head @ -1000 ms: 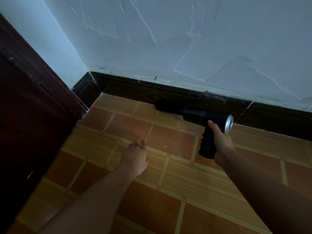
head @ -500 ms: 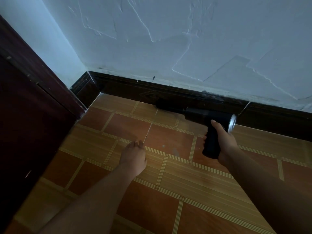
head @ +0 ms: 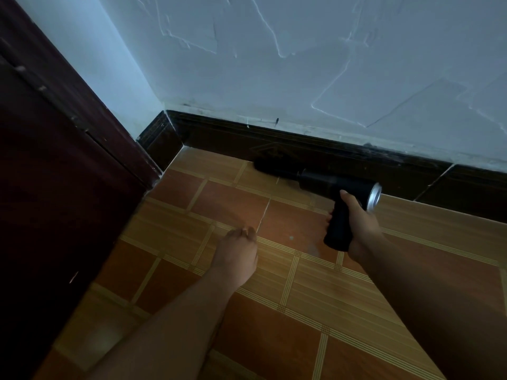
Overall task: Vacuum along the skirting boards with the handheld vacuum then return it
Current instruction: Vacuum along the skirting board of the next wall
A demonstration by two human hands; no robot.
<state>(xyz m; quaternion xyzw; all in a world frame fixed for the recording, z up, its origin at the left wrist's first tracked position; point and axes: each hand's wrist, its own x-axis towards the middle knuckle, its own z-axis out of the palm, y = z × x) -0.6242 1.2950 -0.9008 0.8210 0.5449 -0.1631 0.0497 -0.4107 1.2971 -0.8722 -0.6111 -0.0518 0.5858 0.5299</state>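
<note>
Handheld vacuum: body recorded as matt black plastic; bright metallic ring noted just above the right grip. Skirting board beyond the grip: dark, glossy. Wall: rough, cracked white plaster. Floor tiles: smooth, faintly sheened.

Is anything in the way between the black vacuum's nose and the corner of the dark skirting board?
Nothing visible. The right hand grips the black handheld vacuum, its front end at the dark skirting board, and the orange tiled floor from there to the corner looks bare. The left hand is farther out, away from the board.
</note>
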